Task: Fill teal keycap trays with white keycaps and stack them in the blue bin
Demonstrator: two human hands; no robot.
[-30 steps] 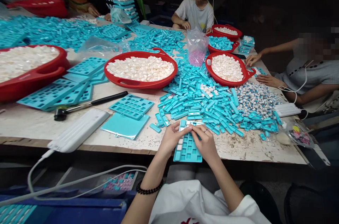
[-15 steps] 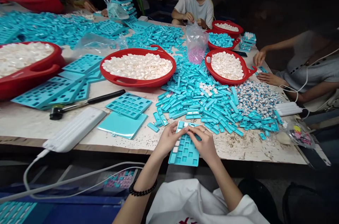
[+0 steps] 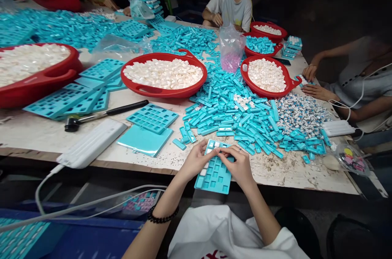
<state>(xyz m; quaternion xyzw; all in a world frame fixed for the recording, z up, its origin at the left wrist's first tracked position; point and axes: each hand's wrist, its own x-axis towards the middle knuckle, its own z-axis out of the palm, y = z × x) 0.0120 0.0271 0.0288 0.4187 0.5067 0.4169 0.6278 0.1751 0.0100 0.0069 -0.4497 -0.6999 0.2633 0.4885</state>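
A turquoise tray (image 3: 216, 177) with rows of square recesses is tilted at the table's front edge, over my lap. Several white keycap-like pieces (image 3: 203, 172) sit in recesses along its left side and top. My left hand (image 3: 196, 160) grips the tray's left edge, its thumb reaching across the upper part. Above the tray's upper right, my right hand (image 3: 240, 165) has thumb and forefinger pinched together, touching the left thumb's tip. Whatever lies between those fingertips is hidden.
Red basins (image 3: 165, 93) hold white pieces. Loose turquoise bars (image 3: 226, 108) are heaped beyond the tray. Left of me are a white power strip (image 3: 92, 142), a black-handled tool (image 3: 125, 108), more recessed trays (image 3: 153, 118) and a flat turquoise sheet (image 3: 145, 140). Co-workers sit across and at right.
The view has shifted slightly, so the table's contents appear farther right. My hands stay at the tray's upper part, fingertips still together, with only a slight movement.
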